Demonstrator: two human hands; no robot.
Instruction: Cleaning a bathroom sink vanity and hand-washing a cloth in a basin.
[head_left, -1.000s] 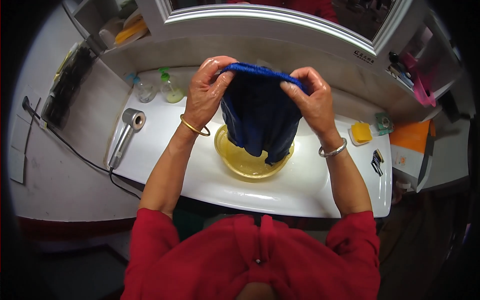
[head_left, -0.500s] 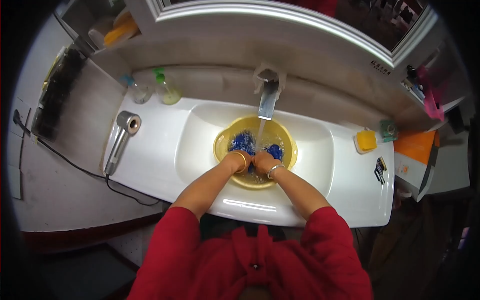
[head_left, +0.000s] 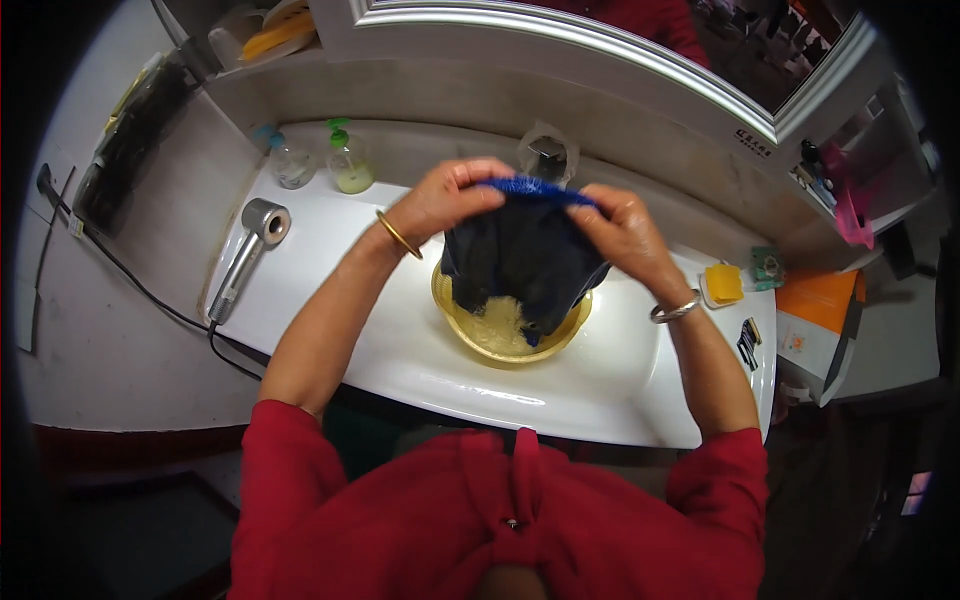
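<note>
A wet, dark blue cloth garment (head_left: 525,250) hangs spread between my two hands above a yellow basin (head_left: 462,328). Its upper edge is a brighter blue band, which my left hand (head_left: 455,198) pinches at the left end. At the other end of the band, my right hand (head_left: 630,230) is closed on it. The garment's lower part hangs down into the basin, where foamy water (head_left: 497,325) shows. Behind the cloth, the faucet (head_left: 547,157) is mostly hidden. The basin sits in the white sink (head_left: 630,340).
On the sink's left ledge lies a hair dryer (head_left: 250,255) with its cord, near two pump bottles, one clear (head_left: 290,165) and one green-topped (head_left: 350,165). At the right are a yellow soap or sponge (head_left: 723,284) and small dark items (head_left: 748,343). A framed mirror (head_left: 740,60) hangs above.
Both hands have risen out of the basin and moved apart, lifting the blue garment from the water and stretching its top edge. The cloth now covers the faucet's spout and stream.
</note>
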